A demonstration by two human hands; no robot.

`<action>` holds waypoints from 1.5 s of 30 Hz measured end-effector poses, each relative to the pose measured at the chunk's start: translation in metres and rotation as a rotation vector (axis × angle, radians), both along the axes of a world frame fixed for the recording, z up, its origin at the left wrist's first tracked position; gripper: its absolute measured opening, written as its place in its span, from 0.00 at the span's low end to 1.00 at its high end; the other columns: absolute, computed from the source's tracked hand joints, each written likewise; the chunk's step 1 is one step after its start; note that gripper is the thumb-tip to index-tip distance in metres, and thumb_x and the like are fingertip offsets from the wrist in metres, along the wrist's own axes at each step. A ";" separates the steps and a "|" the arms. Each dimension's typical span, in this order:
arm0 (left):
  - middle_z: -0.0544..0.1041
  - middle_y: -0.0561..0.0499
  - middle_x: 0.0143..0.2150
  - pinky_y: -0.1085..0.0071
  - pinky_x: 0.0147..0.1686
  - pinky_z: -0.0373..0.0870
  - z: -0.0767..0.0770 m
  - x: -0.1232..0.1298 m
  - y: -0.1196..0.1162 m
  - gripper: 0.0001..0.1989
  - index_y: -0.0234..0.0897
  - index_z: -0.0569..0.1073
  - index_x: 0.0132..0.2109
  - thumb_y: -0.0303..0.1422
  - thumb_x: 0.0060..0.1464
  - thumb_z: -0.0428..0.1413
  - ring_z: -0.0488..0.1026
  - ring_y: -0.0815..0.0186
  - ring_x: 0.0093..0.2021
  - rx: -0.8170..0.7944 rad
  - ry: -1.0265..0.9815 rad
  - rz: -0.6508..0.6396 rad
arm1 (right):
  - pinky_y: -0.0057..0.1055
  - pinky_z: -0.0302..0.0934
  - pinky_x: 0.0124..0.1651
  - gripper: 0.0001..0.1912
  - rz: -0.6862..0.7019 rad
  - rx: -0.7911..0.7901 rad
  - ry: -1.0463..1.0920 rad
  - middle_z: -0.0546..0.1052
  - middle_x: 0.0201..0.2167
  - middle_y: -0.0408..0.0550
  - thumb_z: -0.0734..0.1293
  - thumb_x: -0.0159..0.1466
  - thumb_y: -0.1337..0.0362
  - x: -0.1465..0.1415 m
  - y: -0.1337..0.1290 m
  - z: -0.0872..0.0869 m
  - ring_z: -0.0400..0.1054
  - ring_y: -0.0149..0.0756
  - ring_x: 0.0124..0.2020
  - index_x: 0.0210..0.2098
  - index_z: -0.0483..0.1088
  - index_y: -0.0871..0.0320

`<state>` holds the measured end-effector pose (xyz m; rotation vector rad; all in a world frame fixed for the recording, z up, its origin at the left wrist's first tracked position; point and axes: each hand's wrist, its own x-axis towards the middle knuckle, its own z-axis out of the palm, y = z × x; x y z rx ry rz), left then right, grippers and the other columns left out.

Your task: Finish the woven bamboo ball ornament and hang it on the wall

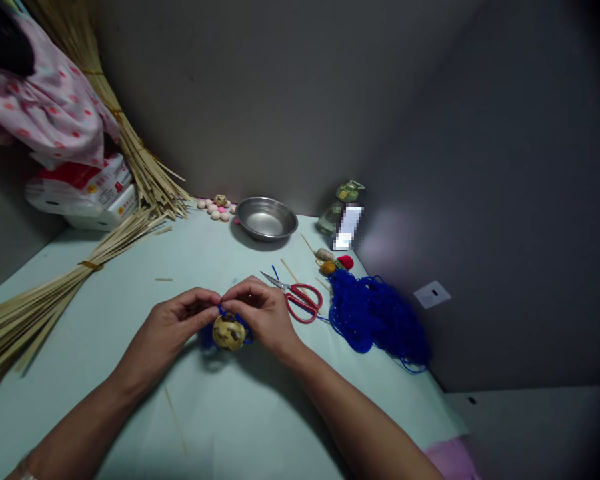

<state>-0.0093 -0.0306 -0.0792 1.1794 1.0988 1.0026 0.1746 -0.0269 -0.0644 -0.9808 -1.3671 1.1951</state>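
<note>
My left hand (180,319) and my right hand (264,308) meet at the middle of the table. Thumbs and fingertips of both are pinched together on a blue cord (222,309). Just below the fingertips hangs a small ball woven from pale straw strips (229,333), with blue cord around its sides. Part of the cord is hidden behind the fingers. Red-handled scissors (304,303) lie just beyond my right hand, blades slightly apart. A large heap of blue cord (375,313) spreads farther right.
Straw bundles (80,273) lie at the left. Along the back stand a steel bowl (267,219), several pinkish egg-shaped pieces (216,212) and a phone (347,228) leaning on a green container (329,220). Small coloured woven pieces (329,267) sit by the heap. Grey walls enclose the table.
</note>
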 end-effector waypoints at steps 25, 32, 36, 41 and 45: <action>0.82 0.50 0.38 0.69 0.45 0.70 0.012 0.001 -0.003 0.10 0.41 0.85 0.41 0.40 0.54 0.69 0.75 0.61 0.41 -0.215 -0.271 -0.073 | 0.38 0.67 0.54 0.08 -0.014 0.482 -0.472 0.75 0.48 0.54 0.67 0.66 0.70 0.005 -0.006 0.002 0.71 0.42 0.53 0.44 0.67 0.54; 0.80 0.50 0.31 0.69 0.38 0.68 0.010 0.003 -0.004 0.11 0.39 0.83 0.38 0.42 0.56 0.67 0.73 0.62 0.35 -0.201 -0.262 -0.087 | 0.48 0.63 0.64 0.03 -0.043 0.584 -0.610 0.76 0.57 0.57 0.70 0.70 0.62 0.009 -0.005 -0.002 0.68 0.46 0.62 0.41 0.73 0.53; 0.79 0.50 0.30 0.67 0.39 0.68 0.011 0.007 -0.005 0.12 0.38 0.81 0.36 0.42 0.54 0.67 0.73 0.61 0.35 -0.163 -0.216 -0.068 | 0.48 0.65 0.59 0.05 -0.033 0.617 -0.643 0.81 0.47 0.55 0.68 0.71 0.65 0.009 -0.005 -0.001 0.72 0.47 0.55 0.37 0.75 0.54; 0.75 0.53 0.26 0.68 0.33 0.67 0.010 0.011 -0.005 0.13 0.40 0.78 0.31 0.44 0.53 0.66 0.70 0.63 0.31 -0.042 -0.067 0.005 | 0.41 0.67 0.54 0.04 0.004 0.419 -0.456 0.81 0.42 0.50 0.71 0.66 0.65 0.006 -0.008 0.007 0.74 0.41 0.47 0.33 0.76 0.53; 0.75 0.54 0.26 0.69 0.30 0.67 0.008 0.014 -0.006 0.12 0.41 0.79 0.34 0.44 0.49 0.68 0.70 0.62 0.29 -0.023 -0.023 0.005 | 0.34 0.69 0.47 0.05 -0.024 0.118 -0.192 0.79 0.36 0.46 0.74 0.62 0.62 0.003 -0.005 0.010 0.74 0.37 0.39 0.30 0.78 0.55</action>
